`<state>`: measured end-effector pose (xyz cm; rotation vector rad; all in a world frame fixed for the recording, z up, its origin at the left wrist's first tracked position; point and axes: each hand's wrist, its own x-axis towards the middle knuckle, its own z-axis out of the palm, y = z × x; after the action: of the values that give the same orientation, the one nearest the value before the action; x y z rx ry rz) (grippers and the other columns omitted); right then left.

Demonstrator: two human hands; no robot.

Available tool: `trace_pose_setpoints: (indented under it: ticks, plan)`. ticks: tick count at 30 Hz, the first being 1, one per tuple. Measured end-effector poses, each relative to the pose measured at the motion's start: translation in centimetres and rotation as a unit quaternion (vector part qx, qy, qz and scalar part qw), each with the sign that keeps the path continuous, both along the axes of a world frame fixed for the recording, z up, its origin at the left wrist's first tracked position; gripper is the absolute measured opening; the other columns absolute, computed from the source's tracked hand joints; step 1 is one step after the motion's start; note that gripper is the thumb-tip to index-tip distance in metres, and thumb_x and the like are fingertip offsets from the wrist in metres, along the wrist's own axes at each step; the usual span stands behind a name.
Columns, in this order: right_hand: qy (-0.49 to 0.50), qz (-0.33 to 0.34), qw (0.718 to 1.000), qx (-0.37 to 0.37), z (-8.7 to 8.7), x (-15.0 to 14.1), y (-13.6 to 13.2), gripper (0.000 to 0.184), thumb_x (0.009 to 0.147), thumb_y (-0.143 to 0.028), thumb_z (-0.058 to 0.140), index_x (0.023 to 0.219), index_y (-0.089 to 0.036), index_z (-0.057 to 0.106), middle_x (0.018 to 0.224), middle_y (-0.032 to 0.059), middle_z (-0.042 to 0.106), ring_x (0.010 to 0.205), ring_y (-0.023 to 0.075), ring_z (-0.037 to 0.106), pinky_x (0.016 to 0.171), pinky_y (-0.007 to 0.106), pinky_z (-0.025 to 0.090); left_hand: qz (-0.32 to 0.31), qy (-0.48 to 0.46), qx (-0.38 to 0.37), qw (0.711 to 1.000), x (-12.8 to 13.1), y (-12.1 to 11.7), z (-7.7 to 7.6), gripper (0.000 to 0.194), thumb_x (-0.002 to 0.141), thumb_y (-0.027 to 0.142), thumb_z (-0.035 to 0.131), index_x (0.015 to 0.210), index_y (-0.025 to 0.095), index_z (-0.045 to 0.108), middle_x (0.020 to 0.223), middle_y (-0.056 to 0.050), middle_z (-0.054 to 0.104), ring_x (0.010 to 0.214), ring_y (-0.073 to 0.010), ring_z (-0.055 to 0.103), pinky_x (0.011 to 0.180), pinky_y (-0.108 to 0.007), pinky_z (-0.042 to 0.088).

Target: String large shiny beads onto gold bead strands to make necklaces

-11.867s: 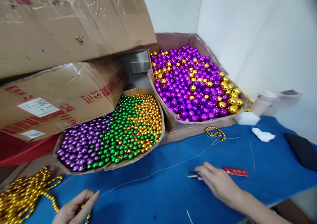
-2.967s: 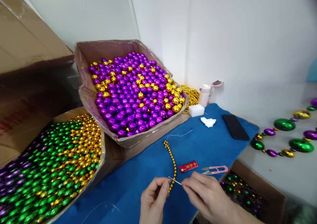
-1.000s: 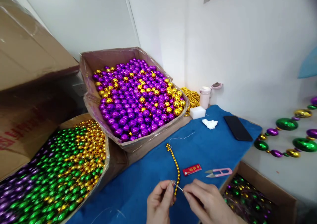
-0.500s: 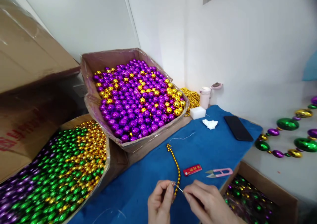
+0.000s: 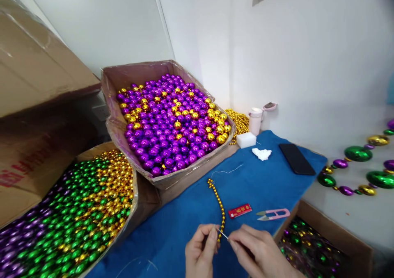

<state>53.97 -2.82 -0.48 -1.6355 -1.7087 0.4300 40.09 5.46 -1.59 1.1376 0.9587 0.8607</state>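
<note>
Seemingly threading, the right grip [image 5: 257, 246] pinches a pale needle-like rod [image 5: 223, 235] reaching the pressed-together left grip [image 5: 201, 248], needing steady alignment next.

From my station I read the bead strand [image 5: 221, 207] as smooth, glossy, metallic-looking gold, the purple balls [image 5: 158, 126] as mirror-shiny, the box [image 5: 187, 172] as creased cardboard, the table cover [image 5: 258, 183] as matt blue cloth.

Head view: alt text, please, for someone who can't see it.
The right hand holds a thin white rod toward the pinching left hand, near a gold bead strand on blue cloth. Pink snips lie nearby; bead-filled boxes stand to the left.
</note>
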Motion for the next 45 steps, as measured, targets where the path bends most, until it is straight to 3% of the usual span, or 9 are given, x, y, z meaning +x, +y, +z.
trace_pose_setpoints:
  ticks: [9,18,20,24,25,28,33,37,45]
  plan:
    - [0.03,0.008,0.999,-0.01,0.3,0.0,0.2,0.025,0.093,-0.019,0.037,0.089,-0.022,0.062,0.08,0.0032,0.066,0.072,0.0141,0.063,0.066,0.022,0.046,-0.01,-0.066,-0.071,0.995,0.3,0.3,-1.0,0.03,0.068,0.042,0.076,0.077,0.013,0.073,0.048,0.004,0.049,0.05,-0.009,0.043,0.054,-0.021,0.036]
    - [0.081,0.043,0.995,-0.05,0.6,0.1,0.5,0.024,0.092,-0.022,0.041,0.091,-0.021,0.065,0.08,0.004,0.066,0.072,0.0142,0.062,0.065,0.024,0.045,-0.071,-0.063,-0.111,0.989,0.3,0.8,0.1,0.027,0.072,0.039,0.074,0.068,0.015,0.062,0.047,0.006,0.047,0.046,-0.008,0.04,0.051,-0.022,0.034]
    - [0.225,0.047,0.968,-0.104,0.5,0.1,0.6,0.019,0.091,-0.028,0.048,0.101,-0.022,0.063,0.075,0.0009,0.065,0.062,0.0115,0.058,0.058,0.022,0.043,-0.071,-0.051,-0.102,0.991,0.3,1.0,0.5,0.028,0.073,0.039,0.072,0.066,0.016,0.058,0.047,0.007,0.044,0.047,-0.0082,0.039,0.05,-0.021,0.033]
    - [0.557,0.028,0.82,-0.132,-0.1,-0.4,1.5,0.03,0.086,-0.044,0.057,0.107,-0.022,0.061,0.084,0.0027,0.067,0.062,0.0103,0.061,0.059,0.023,0.048,-0.057,-0.065,-0.072,0.994,0.9,1.7,2.3,0.024,0.082,0.035,0.063,0.068,0.018,0.053,0.056,0.006,0.047,0.053,-0.0093,0.043,0.054,-0.021,0.035]
    - [0.572,0.018,0.814,-0.098,-0.1,-0.7,2.0,0.031,0.085,-0.044,0.059,0.106,-0.022,0.062,0.091,0.0048,0.068,0.07,0.0126,0.065,0.066,0.026,0.05,-0.061,-0.072,-0.061,0.994,1.1,1.9,3.0,0.022,0.084,0.034,0.06,0.07,0.019,0.053,0.058,0.005,0.049,0.055,-0.0097,0.045,0.055,-0.021,0.036]
    - [0.489,-0.023,0.872,0.01,0.7,-1.2,3.7,0.027,0.088,-0.039,0.057,0.11,-0.024,0.064,0.097,0.0061,0.069,0.083,0.0154,0.067,0.076,0.03,0.052,-0.094,-0.069,0.016,0.993,1.8,3.1,5.6,0.017,0.087,0.033,0.057,0.076,0.02,0.055,0.066,0.003,0.055,0.062,-0.0126,0.052,0.059,-0.023,0.041]
    - [0.371,-0.048,0.922,0.099,3.6,-0.3,6.7,0.026,0.094,-0.037,0.047,0.101,-0.022,0.066,0.083,0.0031,0.068,0.069,0.0118,0.065,0.066,0.025,0.052,-0.002,-0.018,0.25,0.968,1.4,5.8,9.2,0.009,0.086,0.027,0.058,0.082,0.02,0.06,0.092,-0.002,0.061,0.086,-0.0161,0.055,0.076,-0.024,0.042]
    - [0.273,-0.033,0.952,0.133,7.1,2.1,9.4,0.024,0.094,-0.034,0.047,0.093,-0.019,0.065,0.076,0.0017,0.066,0.06,0.0101,0.062,0.057,0.023,0.049,0.07,0.056,0.326,0.941,0.0,8.0,9.6,0.012,0.088,0.029,0.055,0.08,0.02,0.056,0.076,0.002,0.056,0.073,-0.014,0.051,0.068,-0.023,0.04]
    - [0.096,0.001,0.964,0.249,21.0,6.3,15.3,0.027,0.092,-0.04,0.049,0.082,-0.018,0.059,0.069,-0.0019,0.058,0.056,0.0083,0.053,0.052,0.023,0.041,0.099,0.069,0.37,0.921,-0.3,11.0,13.9,0.016,0.089,0.033,0.051,0.079,0.021,0.054,0.069,0.004,0.051,0.062,-0.0124,0.045,0.056,-0.022,0.035]
